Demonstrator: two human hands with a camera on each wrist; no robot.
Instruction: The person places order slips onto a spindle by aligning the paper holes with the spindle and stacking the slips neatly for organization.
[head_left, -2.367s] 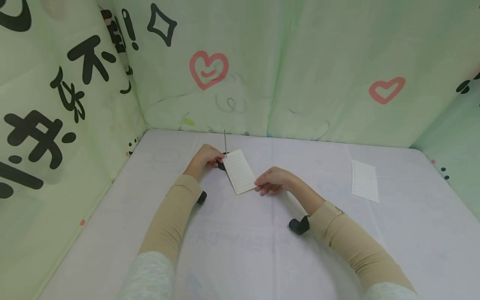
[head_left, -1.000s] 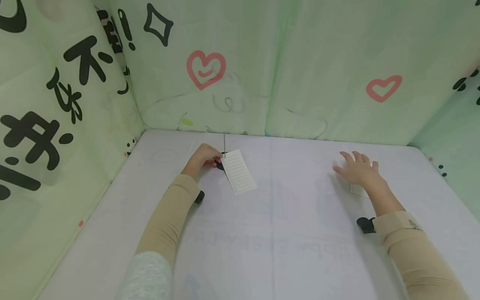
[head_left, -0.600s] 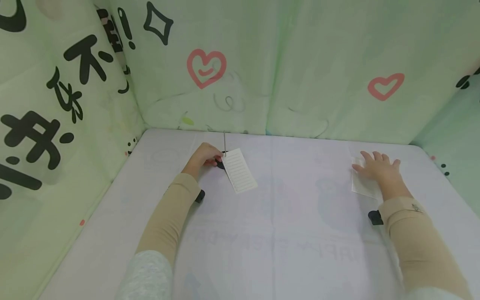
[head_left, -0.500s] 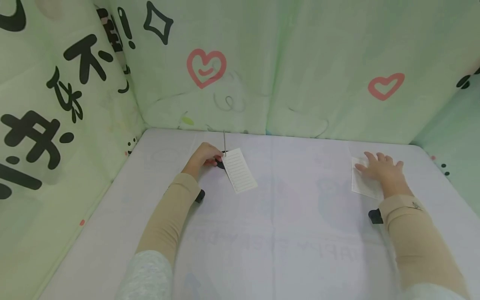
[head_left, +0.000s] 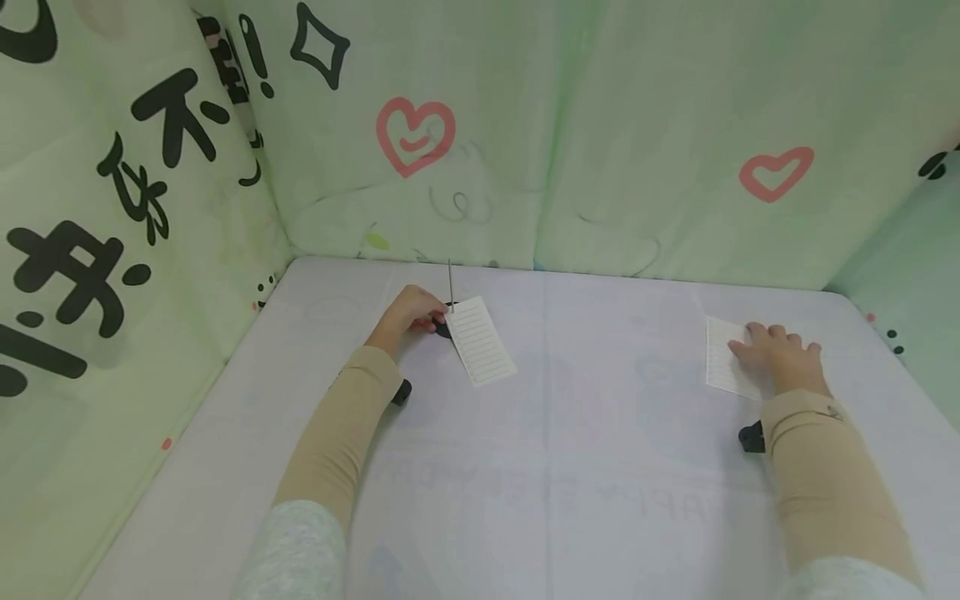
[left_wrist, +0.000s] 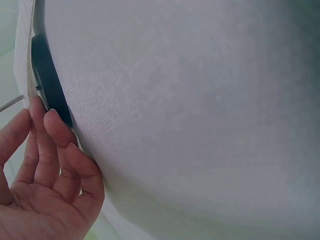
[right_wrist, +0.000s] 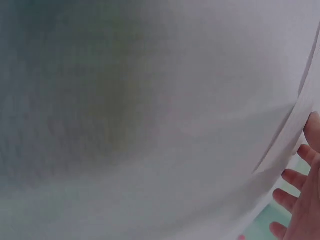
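Observation:
In the head view a white lined sheet of paper (head_left: 482, 343) sits tilted with one corner at the thin metal rod of a paper spike (head_left: 451, 283). My left hand (head_left: 412, 312) pinches that corner beside the rod. From the left wrist, the spike's round black base (left_wrist: 50, 80) shows under the sheet's edge, close to the fingers. At the right, my right hand (head_left: 783, 357) rests over a second lined sheet (head_left: 722, 354) lying flat, covering its right part. In the right wrist view the thumb (right_wrist: 313, 131) is at that sheet, with the other fingers spread loosely beyond it.
A white cloth (head_left: 480, 500) covers the table. Green printed curtains (head_left: 637, 125) rise behind the table and along both sides. Black wrist cameras (head_left: 752, 437) stick out from the cuffs.
My right hand has let go of the sheet at the spike and moved right onto the second sheet, then drawn slightly back with fingers bending. My left hand keeps its place.

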